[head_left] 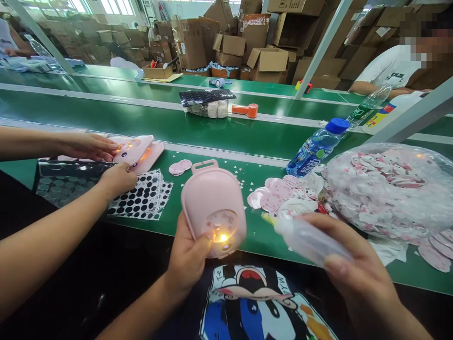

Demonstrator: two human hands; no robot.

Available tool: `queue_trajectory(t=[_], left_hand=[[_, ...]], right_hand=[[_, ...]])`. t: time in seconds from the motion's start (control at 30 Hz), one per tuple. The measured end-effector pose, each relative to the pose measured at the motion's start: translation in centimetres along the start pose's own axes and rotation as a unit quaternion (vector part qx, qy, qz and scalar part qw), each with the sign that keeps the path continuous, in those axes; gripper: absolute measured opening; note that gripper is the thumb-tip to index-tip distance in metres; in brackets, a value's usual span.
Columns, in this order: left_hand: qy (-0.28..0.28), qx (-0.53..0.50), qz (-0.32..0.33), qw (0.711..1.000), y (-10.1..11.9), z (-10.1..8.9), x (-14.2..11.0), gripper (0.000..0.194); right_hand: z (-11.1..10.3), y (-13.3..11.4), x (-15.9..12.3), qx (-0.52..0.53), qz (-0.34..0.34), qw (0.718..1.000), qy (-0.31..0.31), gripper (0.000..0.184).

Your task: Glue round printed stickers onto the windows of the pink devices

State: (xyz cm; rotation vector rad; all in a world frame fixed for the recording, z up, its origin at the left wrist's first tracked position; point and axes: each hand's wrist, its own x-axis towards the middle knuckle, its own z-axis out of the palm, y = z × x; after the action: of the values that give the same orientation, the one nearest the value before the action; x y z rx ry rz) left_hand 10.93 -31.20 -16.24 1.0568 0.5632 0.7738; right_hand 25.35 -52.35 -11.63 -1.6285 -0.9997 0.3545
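Observation:
My left hand grips a pink plastic casing from below, its thumb beside a small lit orange lamp near the casing's lower edge. My right hand is closed round a translucent squeeze bottle, whose nozzle points left toward the casing. Pink round stickers lie on the green table just beyond the bottle.
A co-worker's two hands at the left handle another pink casing above sheets of black dot pads. A blue-capped water bottle lies tilted; a clear bag of pink parts sits right. Another person sits at far right. Cardboard boxes stand behind.

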Motion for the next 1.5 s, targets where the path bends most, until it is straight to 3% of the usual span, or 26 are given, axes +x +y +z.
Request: queue_trajectory(t=[0.07,0.13,0.23,0.33,0.47,0.53,0.63,0.77,0.9,1.07,1.17,1.27,1.37,1.5], left_hand=[[0.045,-0.006,0.003,0.999,0.2,-0.9,0.6,0.050],[0.081,-0.004,0.000,0.997,0.4,-1.7,1.0,0.055],[0.101,0.004,-0.014,0.995,0.5,-2.2,1.0,0.059],[0.097,-0.001,-0.034,0.995,0.4,-1.7,0.6,0.060],[0.113,-0.014,-0.064,0.991,0.6,-1.3,0.2,0.063],[0.133,-0.015,-0.078,0.988,0.8,-1.7,0.2,0.064],[0.150,-0.006,-0.085,0.985,0.8,-2.4,0.4,0.064],[0.128,0.007,-0.105,0.986,0.2,-2.5,0.8,0.067],[0.088,-0.001,-0.135,0.987,-0.5,-1.6,1.0,0.066],[0.059,-0.006,-0.161,0.985,-0.8,-1.0,0.9,0.060],[0.053,-0.014,-0.176,0.983,-0.9,-1.1,0.7,0.058],[0.045,-0.024,-0.190,0.980,-1.0,-1.0,0.5,0.056],[0.032,-0.046,-0.196,0.979,-1.2,-0.7,0.2,0.057],[-0.015,-0.082,-0.194,0.977,-1.3,0.0,-0.2,0.056]], right_hand=[[0.0,1.6,1.2,0.093,0.057,0.994,0.020,0.041],[0.5,2.8,3.5,0.084,0.087,0.993,0.007,0.043],[2.3,4.1,8.3,-0.045,0.088,0.994,-0.047,0.045],[5.0,5.8,13.3,-0.135,0.102,0.984,-0.053,0.038],[7.4,8.3,17.0,-0.260,0.131,0.952,-0.091,0.037],[6.6,8.9,17.3,-0.305,0.132,0.937,-0.108,0.041],[3.1,8.9,16.6,-0.359,0.126,0.916,-0.129,0.047],[-1.4,8.8,14.6,-0.428,0.149,0.868,-0.204,0.024],[-2.1,8.9,12.6,-0.474,0.155,0.841,-0.210,0.020],[-2.9,9.3,11.7,-0.438,0.157,0.868,-0.174,0.007],[-4.2,9.2,11.6,-0.400,0.151,0.892,-0.146,0.015],[-4.2,7.7,11.1,-0.374,0.124,0.916,-0.080,0.016],[-2.0,4.6,9.7,-0.312,0.086,0.945,-0.045,0.020],[3.2,1.0,7.0,-0.156,0.004,0.984,-0.091,0.011]])
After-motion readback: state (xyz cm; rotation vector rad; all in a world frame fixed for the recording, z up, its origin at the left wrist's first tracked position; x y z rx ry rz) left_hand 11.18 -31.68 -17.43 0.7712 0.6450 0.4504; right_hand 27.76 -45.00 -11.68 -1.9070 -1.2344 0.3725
